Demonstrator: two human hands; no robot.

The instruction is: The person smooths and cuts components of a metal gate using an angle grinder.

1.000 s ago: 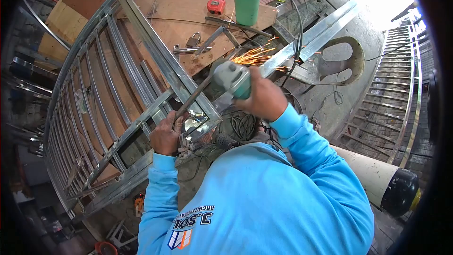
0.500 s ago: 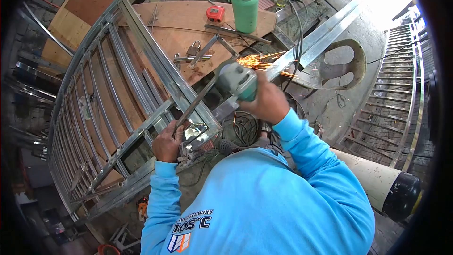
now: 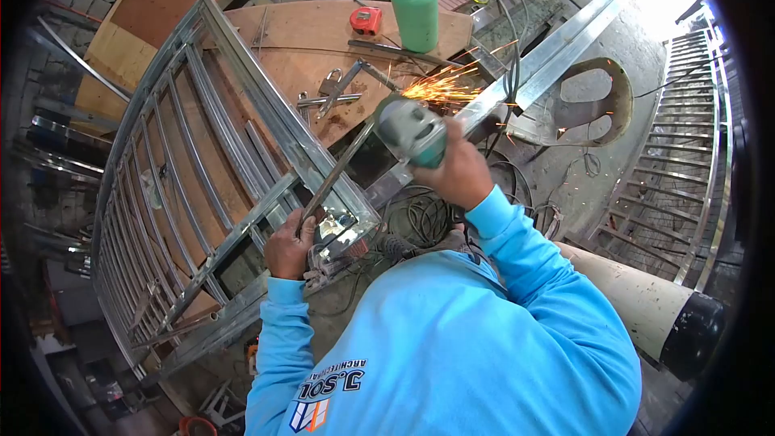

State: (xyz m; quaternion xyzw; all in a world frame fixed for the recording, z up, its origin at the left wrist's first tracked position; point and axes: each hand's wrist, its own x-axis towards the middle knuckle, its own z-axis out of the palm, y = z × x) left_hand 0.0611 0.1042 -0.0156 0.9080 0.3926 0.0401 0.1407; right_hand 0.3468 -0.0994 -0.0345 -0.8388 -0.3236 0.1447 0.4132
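Observation:
My right hand is wrapped round the body of a teal angle grinder. Orange sparks spray from the grinder's far side, up and to the right. My left hand is closed on the near end of a thin metal bar, which slants up to the grinder head. The grinder hides the spot where disc and bar meet. Beneath the bar lies the corner of a welded metal frame with curved bars.
A plywood board carries a red tape measure, a green bottle and a padlock. A plastic chair is at right, near a white cylinder. Cables lie coiled by my feet. Another railing stands far right.
The grinder has shifted slightly to the right and down, still throwing sparks. My left hand keeps its hold on the bar. The whole view has tilted a little.

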